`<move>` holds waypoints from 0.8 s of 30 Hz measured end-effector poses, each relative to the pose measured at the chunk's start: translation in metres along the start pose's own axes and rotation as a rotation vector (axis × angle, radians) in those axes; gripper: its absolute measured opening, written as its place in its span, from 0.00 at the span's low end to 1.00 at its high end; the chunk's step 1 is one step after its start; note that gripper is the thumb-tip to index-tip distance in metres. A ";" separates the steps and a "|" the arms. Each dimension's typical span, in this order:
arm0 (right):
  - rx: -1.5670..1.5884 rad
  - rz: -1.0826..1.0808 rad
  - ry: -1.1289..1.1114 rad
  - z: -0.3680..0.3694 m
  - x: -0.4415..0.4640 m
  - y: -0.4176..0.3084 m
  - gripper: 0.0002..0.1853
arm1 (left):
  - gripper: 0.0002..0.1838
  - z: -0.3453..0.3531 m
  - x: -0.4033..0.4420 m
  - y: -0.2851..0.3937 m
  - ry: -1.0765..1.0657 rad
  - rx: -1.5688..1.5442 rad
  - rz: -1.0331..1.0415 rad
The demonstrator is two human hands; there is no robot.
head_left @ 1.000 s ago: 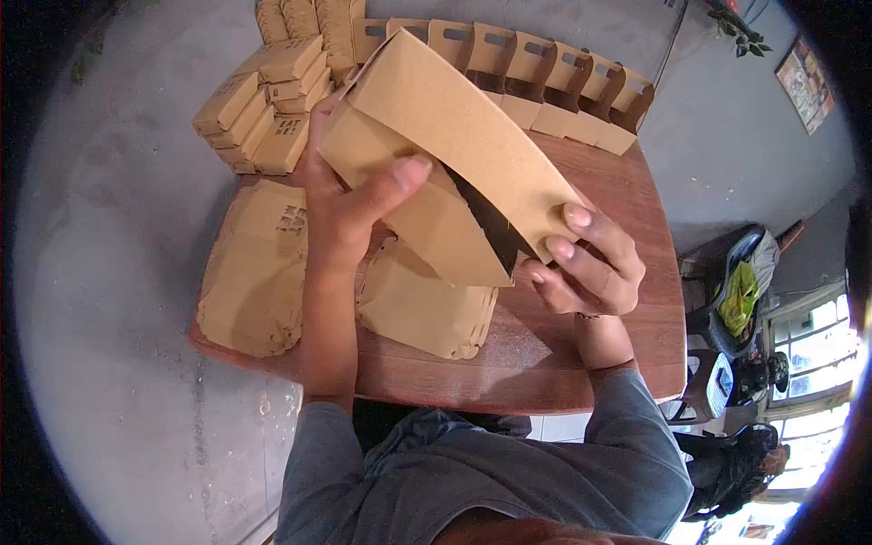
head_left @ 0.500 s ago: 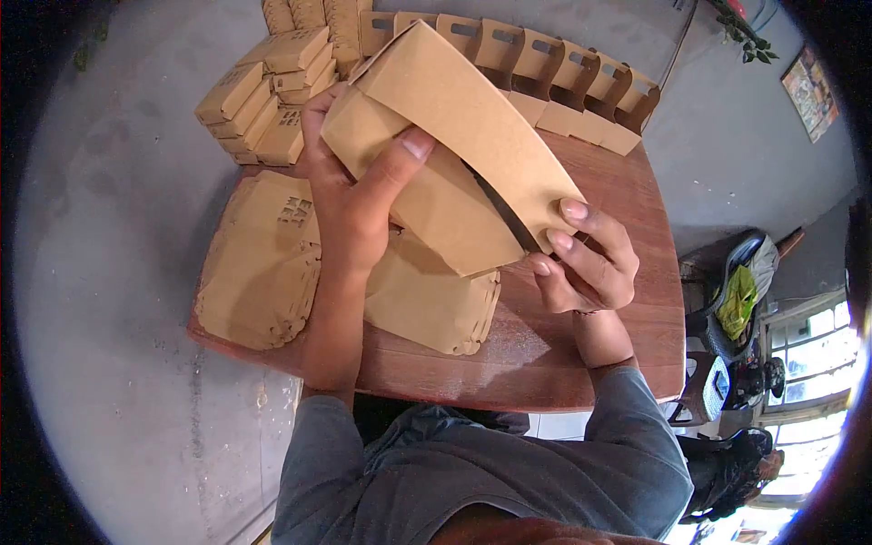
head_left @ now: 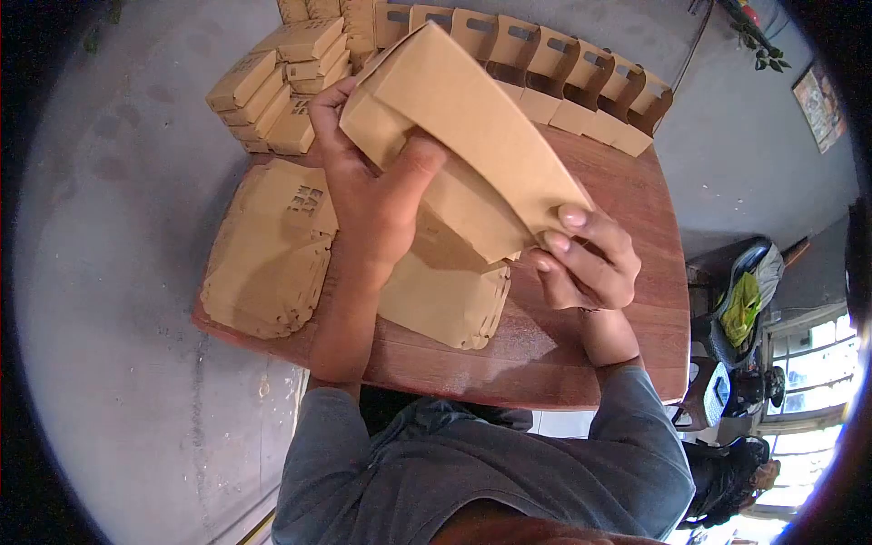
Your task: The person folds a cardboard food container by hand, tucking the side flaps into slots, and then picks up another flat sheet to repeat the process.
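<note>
A brown cardboard food box (head_left: 486, 127) is held up, tilted, above the table. My left hand (head_left: 381, 195) grips its left end, with the thumb pushed under the overlapping front flap and the fingers partly hidden behind. At the lower right corner, my right hand (head_left: 590, 259) pinches the box between thumb and fingertips. Beneath the box lies a stack of flat cardboard blanks (head_left: 445, 300). Left of my left forearm is another stack of flat blanks (head_left: 263, 254) printed with dark lettering.
Folded boxes (head_left: 263, 100) are piled at the table's back left. A row of cardboard carriers with handle holes (head_left: 554, 73) stands along the back edge of the wooden table (head_left: 627, 318). Off the right side are a chair (head_left: 749, 300) and a stool (head_left: 704, 391).
The dark gap between the box's flap and wall has closed up. My left thumb has gone deeper under the flap. The view has shifted slightly.
</note>
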State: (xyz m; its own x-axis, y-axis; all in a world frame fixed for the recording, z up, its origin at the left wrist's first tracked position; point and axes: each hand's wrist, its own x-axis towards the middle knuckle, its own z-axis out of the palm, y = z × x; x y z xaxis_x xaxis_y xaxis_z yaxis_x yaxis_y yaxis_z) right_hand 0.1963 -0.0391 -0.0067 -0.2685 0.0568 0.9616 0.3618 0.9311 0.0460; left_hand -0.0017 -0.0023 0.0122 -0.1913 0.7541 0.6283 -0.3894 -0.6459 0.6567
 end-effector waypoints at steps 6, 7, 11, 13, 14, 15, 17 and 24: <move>-0.056 -0.041 -0.063 0.008 -0.004 0.002 0.16 | 0.28 -0.015 -0.003 -0.031 0.006 0.215 0.063; -0.050 -0.043 -0.087 0.011 -0.007 0.002 0.17 | 0.29 -0.018 -0.001 -0.034 -0.022 0.293 0.067; -0.114 -0.007 -0.220 0.028 -0.006 -0.011 0.19 | 0.32 0.004 0.000 -0.028 0.179 -0.074 -0.002; -0.146 0.011 -0.193 0.039 -0.018 -0.009 0.19 | 0.33 -0.004 -0.001 -0.042 0.095 0.100 0.027; -0.157 -0.008 -0.155 0.044 -0.020 -0.004 0.20 | 0.36 -0.009 -0.003 -0.048 0.035 0.088 -0.023; -0.166 -0.027 -0.120 0.046 -0.021 -0.002 0.20 | 0.36 -0.009 -0.005 -0.052 0.035 0.090 -0.023; -0.135 0.024 -0.144 0.044 -0.022 -0.005 0.19 | 0.41 -0.001 -0.007 -0.061 -0.117 0.079 -0.010; 0.233 0.090 -0.218 0.031 -0.014 0.006 0.20 | 0.43 0.002 0.014 -0.012 -0.123 -0.096 -0.300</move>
State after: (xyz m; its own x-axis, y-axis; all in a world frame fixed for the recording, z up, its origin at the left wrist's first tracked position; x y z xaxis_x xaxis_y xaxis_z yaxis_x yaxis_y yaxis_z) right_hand 0.1747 -0.0231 -0.0287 -0.4388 0.1950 0.8772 0.1852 0.9748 -0.1241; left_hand 0.0018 0.0155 0.0137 0.0526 0.8851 0.4625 -0.4965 -0.3786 0.7811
